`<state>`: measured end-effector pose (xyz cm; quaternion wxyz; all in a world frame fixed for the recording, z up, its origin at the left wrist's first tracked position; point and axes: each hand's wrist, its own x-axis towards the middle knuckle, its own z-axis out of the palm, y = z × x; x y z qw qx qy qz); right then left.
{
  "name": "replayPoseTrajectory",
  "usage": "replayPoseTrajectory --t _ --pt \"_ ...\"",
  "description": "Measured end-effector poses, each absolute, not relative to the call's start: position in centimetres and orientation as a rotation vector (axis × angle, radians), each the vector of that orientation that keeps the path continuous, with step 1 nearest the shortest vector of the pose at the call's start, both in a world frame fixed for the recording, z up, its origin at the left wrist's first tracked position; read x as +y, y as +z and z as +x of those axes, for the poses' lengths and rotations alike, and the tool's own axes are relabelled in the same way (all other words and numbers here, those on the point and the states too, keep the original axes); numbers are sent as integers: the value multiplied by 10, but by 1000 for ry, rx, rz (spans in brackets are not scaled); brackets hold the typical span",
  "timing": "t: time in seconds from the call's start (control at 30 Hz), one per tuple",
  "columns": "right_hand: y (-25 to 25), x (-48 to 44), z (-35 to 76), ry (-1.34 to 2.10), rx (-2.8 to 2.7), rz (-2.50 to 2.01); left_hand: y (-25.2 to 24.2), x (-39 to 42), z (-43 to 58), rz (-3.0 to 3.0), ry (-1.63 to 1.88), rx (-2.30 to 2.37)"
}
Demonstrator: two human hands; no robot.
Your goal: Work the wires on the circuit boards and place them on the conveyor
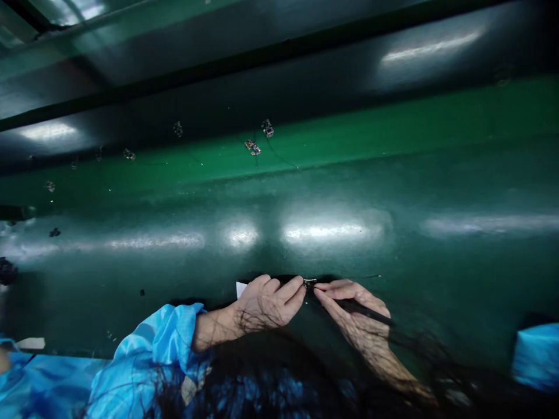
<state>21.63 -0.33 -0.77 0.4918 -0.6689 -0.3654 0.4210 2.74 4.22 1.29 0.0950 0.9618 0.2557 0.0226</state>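
My left hand (271,299) is closed, its thumb and fingertips pinching the edge of a small circuit board (310,282). My right hand (360,317) is wrapped round a slim black pen-like tool (371,313), its fingertips close to the board's right side. The tip of that tool is too small to make out. A thin dark wire (369,276) with a light end stretches out beyond my right fingers. Part of a white slip (240,289) shows beside my left hand. Loose hair hangs over both forearms.
Several small boards, among them one with a yellow patch (252,147) and a wired one (268,128), lie on the bright green strip (371,134). A tiny black piece (142,293) lies on the green table (183,267). Blue fabric (537,358) is at right.
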Motion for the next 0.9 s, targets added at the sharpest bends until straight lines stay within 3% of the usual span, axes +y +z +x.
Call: replayPoseTrajectory --t 0.17,0.5,0.73,0.9 --pt "-10 -4 216 991 -975 -1640 13 43 29 2796 -33 758" --pt "-11 -4 216 962 -1015 -1651 11 40 26 2857 129 799" --pt "-9 -4 217 957 -1040 -1624 14 42 28 2812 -66 765" --pt "-8 -3 216 949 -1059 -1608 15 41 28 2872 109 809"
